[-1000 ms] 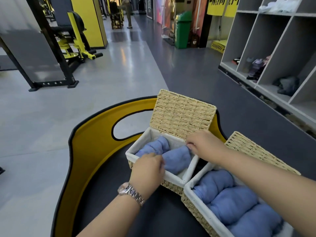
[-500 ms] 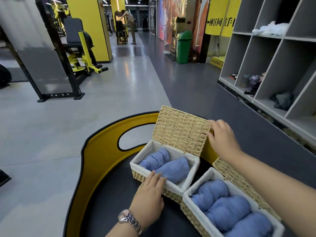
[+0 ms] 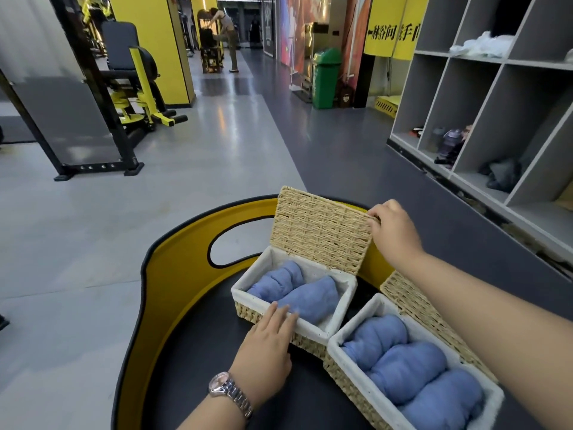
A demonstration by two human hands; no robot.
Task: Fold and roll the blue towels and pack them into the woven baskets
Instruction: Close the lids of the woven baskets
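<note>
- My left hand (image 3: pixel 267 346), a metal watch (image 3: pixel 230 393) on its wrist, lies at about 6 o'clock with the fingers spread and flat, the fingertips resting on the near rim of the left basket (image 3: pixel 280 316) and holding nothing.
- At 5 o'clock sits the right basket (image 3: pixel 347 369), woven with a white liner, touching the left basket at one corner; it holds three rolled blue towels (image 3: pixel 406 369) lying side by side, and its lid (image 3: pixel 424 311) lies open, tilted away behind it.
- My right forearm crosses above that lid from 4 o'clock.
- Both baskets stand on the black worktop (image 3: pixel 186 367), which has a raised yellow rim (image 3: pixel 173 274) with a handle cut-out at 11 o'clock.
- The left basket, near the centre, holds two rolled blue towels (image 3: pixel 297 288) pressed together, with spare room along its right wall.
- Its woven lid (image 3: pixel 319 231) stands nearly upright at 12 o'clock, hinged at the far edge.
- My right hand (image 3: pixel 393 231) pinches the lid's top right corner at about 1 o'clock, fingers curled over the edge.
- Farther out at 3 o'clock stands a grey cubby shelf (image 3: pixel 483 97) with a few belongings in it.
- At 10 o'clock stands yellow and black gym equipment (image 3: pixel 136 88) on the grey floor.
- At 12 o'clock, well away, stand a green bin (image 3: pixel 325 79) and another person (image 3: pixel 228 35).
</note>
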